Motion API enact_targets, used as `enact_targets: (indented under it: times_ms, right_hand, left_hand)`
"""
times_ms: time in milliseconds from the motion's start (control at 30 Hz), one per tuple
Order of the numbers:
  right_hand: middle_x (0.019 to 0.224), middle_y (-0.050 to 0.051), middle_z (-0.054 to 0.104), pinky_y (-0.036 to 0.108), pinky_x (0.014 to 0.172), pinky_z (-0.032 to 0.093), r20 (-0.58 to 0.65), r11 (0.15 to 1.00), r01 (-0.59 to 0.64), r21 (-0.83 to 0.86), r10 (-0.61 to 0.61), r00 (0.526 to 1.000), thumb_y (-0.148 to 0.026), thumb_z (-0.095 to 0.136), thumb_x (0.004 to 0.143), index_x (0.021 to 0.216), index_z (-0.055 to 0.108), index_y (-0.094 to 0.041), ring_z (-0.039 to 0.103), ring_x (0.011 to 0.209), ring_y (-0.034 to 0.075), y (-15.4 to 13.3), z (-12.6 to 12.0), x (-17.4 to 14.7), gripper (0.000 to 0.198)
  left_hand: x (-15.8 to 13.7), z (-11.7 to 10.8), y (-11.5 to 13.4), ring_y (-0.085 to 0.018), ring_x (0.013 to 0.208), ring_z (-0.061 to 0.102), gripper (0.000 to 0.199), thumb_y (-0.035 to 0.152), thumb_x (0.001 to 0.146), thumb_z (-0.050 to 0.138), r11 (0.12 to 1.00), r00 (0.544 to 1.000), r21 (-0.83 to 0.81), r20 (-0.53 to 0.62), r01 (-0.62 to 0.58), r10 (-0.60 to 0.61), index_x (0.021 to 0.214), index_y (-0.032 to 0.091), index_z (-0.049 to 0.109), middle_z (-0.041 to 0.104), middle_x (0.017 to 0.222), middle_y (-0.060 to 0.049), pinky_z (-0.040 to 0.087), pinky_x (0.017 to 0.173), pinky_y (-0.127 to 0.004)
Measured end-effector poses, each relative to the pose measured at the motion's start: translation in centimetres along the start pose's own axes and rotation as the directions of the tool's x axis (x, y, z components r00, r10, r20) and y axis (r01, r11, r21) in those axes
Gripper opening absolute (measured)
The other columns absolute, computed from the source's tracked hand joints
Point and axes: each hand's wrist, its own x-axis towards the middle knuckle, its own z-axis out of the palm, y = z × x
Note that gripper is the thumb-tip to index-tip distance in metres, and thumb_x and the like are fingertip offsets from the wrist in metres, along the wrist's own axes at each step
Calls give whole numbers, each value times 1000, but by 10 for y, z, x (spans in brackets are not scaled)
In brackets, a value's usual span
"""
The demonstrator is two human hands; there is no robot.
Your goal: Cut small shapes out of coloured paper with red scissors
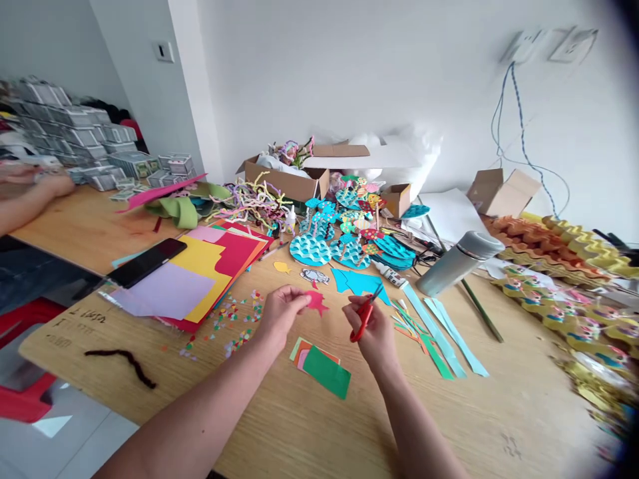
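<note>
Between the thumb and fingers of my left hand (284,309) is a red paper fish cutout (316,301), held above the table. My right hand (372,329) grips a pair of scissors (365,318) with red handles, its blades pointing up and away from me, to the right of the cutout. Below and between my hands lies a small stack of coloured paper pieces, a green rectangle (327,372) on top. Just beyond the hands are a yellow paper fish (282,267), a printed fish outline (315,275) and blue paper scraps (360,283).
Coloured paper sheets (174,289) and a black phone (147,262) lie at left, with paper dots nearby. A grey bottle (459,263), glue bottle (391,273) and paper strips (434,332) are at right. Finished-looking crafts (310,249) stand behind. Another person's arm (30,199) shows far left.
</note>
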Motion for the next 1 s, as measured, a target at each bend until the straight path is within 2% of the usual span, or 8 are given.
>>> enact_targets:
  times_ms: [200, 300, 400, 633, 800, 933, 967, 1000]
  right_hand:
    - [79, 7, 63, 34, 66, 44, -205, 997, 6, -75, -21, 979, -41, 60, 76, 93, 58, -15, 58, 70, 21, 21, -11, 8, 31]
    - [81, 7, 63, 34, 69, 44, -237, 993, 33, -112, -59, 970, -41, 59, 77, 93, 57, -16, 58, 71, 21, 28, -12, 9, 29]
    - [81, 7, 63, 34, 68, 44, -259, 988, 56, -146, -93, 961, -40, 58, 79, 93, 57, -17, 57, 70, 20, 32, -12, 9, 27]
    - [77, 4, 63, 31, 65, 44, -257, 969, 114, -220, -170, 951, -35, 54, 80, 90, 58, -18, 52, 63, 17, 30, -9, 7, 20]
    - [82, 5, 66, 32, 72, 45, -226, 952, 162, -258, -223, 948, -31, 50, 81, 90, 58, -19, 56, 70, 19, 32, -6, 6, 17]
    - [84, 6, 67, 34, 75, 45, -239, 946, 184, -267, -250, 938, -30, 49, 81, 90, 59, -19, 57, 73, 19, 32, -6, 5, 16]
    - [85, 6, 67, 34, 75, 45, -247, 946, 186, -266, -254, 935, -29, 50, 81, 89, 59, -19, 57, 73, 20, 31, -6, 5, 16]
    - [85, 6, 67, 34, 75, 45, -256, 946, 188, -264, -257, 932, -29, 50, 81, 89, 58, -20, 57, 73, 20, 30, -6, 5, 15]
  left_hand:
    - [62, -39, 11, -14, 57, 57, 14, 26, 55, 69, 939, 985, 343, -145, -40, 95, 66, 17, 65, 66, 63, -1, 42, 56, -24]
    - [90, -51, 4, -17, 62, 60, 8, 18, 52, 69, 861, 976, 508, -183, -6, 115, 58, 17, 64, 65, 58, -1, 44, 61, -26]
    - [104, -56, -2, -20, 66, 63, 9, 15, 50, 71, 757, 973, 652, -196, 38, 119, 55, 19, 64, 67, 60, -3, 44, 63, -28]
    - [104, -60, 7, -28, 81, 66, 10, 22, 59, 71, 507, 982, 858, -159, 87, 100, 68, 21, 70, 73, 82, -8, 45, 69, -33]
    - [103, -63, 16, -35, 91, 64, 19, 31, 62, 71, 385, 991, 921, -107, 66, 84, 77, 18, 71, 73, 90, -14, 45, 75, -39]
    - [80, -55, 43, -35, 97, 62, 31, 29, 65, 69, 344, 988, 939, -62, 10, 141, 93, 17, 69, 72, 96, -14, 44, 81, -40]
    - [70, -54, 48, -33, 94, 63, 30, 29, 65, 68, 370, 980, 926, -2, -72, 197, 94, 18, 69, 72, 94, -13, 45, 81, -39]
    - [59, -53, 49, -31, 91, 63, 29, 30, 65, 69, 444, 969, 881, 61, -164, 238, 92, 19, 69, 72, 91, -10, 46, 79, -37]
